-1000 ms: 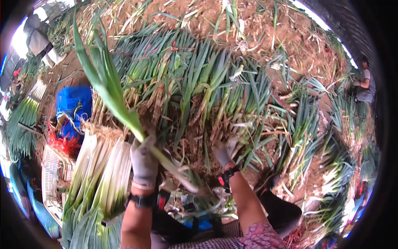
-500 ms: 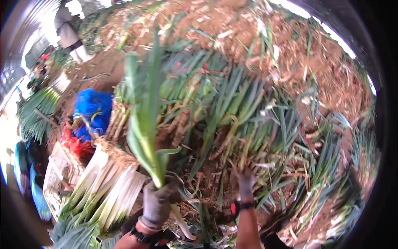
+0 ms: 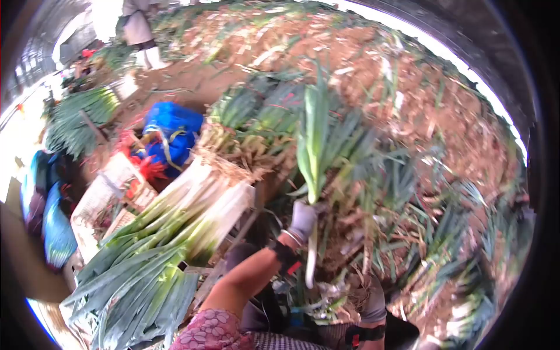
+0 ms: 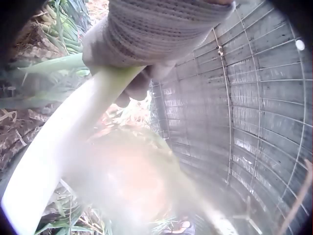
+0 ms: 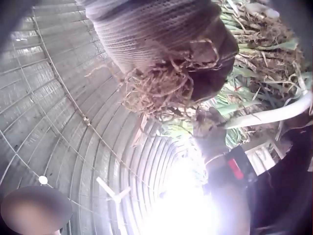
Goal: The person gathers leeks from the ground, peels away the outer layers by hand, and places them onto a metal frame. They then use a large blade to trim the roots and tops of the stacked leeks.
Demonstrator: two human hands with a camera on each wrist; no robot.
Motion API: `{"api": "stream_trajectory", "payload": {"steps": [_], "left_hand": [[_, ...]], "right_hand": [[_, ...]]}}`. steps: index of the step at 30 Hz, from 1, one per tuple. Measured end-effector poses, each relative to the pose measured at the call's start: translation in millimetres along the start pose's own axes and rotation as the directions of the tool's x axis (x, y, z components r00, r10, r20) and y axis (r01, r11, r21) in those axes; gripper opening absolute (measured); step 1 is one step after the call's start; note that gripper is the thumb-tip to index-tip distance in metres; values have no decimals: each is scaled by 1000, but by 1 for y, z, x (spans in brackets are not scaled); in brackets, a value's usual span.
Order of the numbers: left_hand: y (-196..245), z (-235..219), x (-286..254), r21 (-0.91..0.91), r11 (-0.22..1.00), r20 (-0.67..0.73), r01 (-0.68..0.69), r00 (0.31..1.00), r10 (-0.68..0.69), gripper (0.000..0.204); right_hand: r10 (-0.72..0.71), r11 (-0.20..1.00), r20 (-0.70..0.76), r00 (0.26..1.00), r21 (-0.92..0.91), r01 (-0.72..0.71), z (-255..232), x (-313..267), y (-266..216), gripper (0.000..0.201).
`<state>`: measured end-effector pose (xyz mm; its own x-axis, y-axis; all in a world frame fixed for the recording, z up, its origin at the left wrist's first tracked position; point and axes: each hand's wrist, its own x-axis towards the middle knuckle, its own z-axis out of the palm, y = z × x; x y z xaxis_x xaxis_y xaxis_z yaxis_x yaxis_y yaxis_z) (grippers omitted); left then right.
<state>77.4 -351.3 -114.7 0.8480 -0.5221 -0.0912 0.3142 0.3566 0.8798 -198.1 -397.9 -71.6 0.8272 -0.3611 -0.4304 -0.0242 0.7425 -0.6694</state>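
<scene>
My gloved left hand (image 3: 303, 220) grips a leek (image 3: 313, 157) around its shank. Its green leaves point up and its smooth white end (image 4: 54, 142) hangs below the fist. Lower right, close to my body, is my gloved right hand (image 3: 374, 300). It holds another leek by the root end; the tangled brown roots (image 5: 161, 90) spill over the glove in the right wrist view. Just beyond both hands lies a heap of untrimmed leeks (image 3: 350, 137) with soil on them. Left of the left hand, cleaned leeks (image 3: 192, 210) lie stacked with white ends together.
A white plastic basket (image 3: 87, 224) stands far left. Behind it are a blue net bundle (image 3: 174, 125) and red ties (image 3: 149, 168). A person (image 3: 140, 32) stands at the back left. Soil and leaf scraps (image 3: 350, 52) cover the ground beyond the heap.
The head view has swung left. My left hand has moved right with its leek, which now stands upright. My right hand has drawn back from the heap toward my body with a rooted leek.
</scene>
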Motion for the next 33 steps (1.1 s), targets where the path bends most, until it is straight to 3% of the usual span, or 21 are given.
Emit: {"api": "stream_trajectory", "payload": {"steps": [1,2,3,4,5,6,7,8,10,11,13,18,21,23,25,26,27,29,30,31,33], "left_hand": [[22,5,-10,-5,992,82,126,989,-126,10],[17,8,-7,-53,999,184,3,983,6,14],[35,14,-16,-25,991,212,133,969,-125,17],[21,13,-6,-34,996,269,77,961,-65,28],[7,10,3,-46,999,315,14,949,1,39],[6,7,4,-52,998,318,29,948,-11,39],[7,3,6,10,985,330,175,929,-168,37],[7,-2,8,76,945,330,318,886,-325,37],[7,-10,14,54,932,304,358,883,-357,31],[3,-14,17,17,919,299,393,875,-380,28],[8,-18,17,120,924,261,364,886,-383,23],[-1,-33,28,-102,914,266,391,897,-354,14],[17,-18,9,-3,902,240,432,876,-419,10],[11,-13,3,56,923,262,381,886,-382,10],[2,-14,-5,165,983,480,77,865,-149,10],[7,-14,-5,160,984,477,77,867,-146,10],[19,-15,-3,175,980,368,100,916,-159,11],[37,-18,3,188,970,124,157,976,-181,18],[7,-28,22,100,983,42,-155,988,151,14],[17,-34,28,218,975,-4,-45,999,47,13],[27,-30,23,111,986,-17,121,993,-120,12]], "right_hand": [[-299,638,200,933,-685,351,27,-18,-1,17],[-195,768,119,974,-599,227,16,-28,4,17],[-77,871,63,995,-482,98,5,-35,11,17],[-66,900,-205,977,-435,-30,52,-50,0,15],[-128,988,-36,991,-88,124,36,-57,22,15],[55,996,-158,986,-56,-65,50,-63,16,18],[238,969,-264,935,-3,-248,64,-65,9,20],[244,967,-276,930,0,-254,53,-65,14,20],[212,746,-230,950,-590,-309,12,-52,32,25],[229,744,-244,942,-581,-331,-5,-41,38,25],[110,441,-123,986,-883,-159,-31,-16,49,27],[65,670,-182,981,-720,-178,-8,25,48,32],[-167,579,-107,980,-815,10,5,88,50,33],[-262,565,-122,957,-823,50,30,136,39,31],[-273,572,-105,956,-817,74,23,171,49,30],[-329,670,-93,940,-725,163,16,186,58,28],[-385,747,-85,919,-614,256,13,195,61,27],[-260,764,-206,944,-642,70,47,154,30,27],[-324,778,-210,923,-614,133,50,138,26,28],[-392,788,-220,893,-581,203,53,123,24,28],[-388,797,-284,877,-581,164,48,100,25,31]]}}
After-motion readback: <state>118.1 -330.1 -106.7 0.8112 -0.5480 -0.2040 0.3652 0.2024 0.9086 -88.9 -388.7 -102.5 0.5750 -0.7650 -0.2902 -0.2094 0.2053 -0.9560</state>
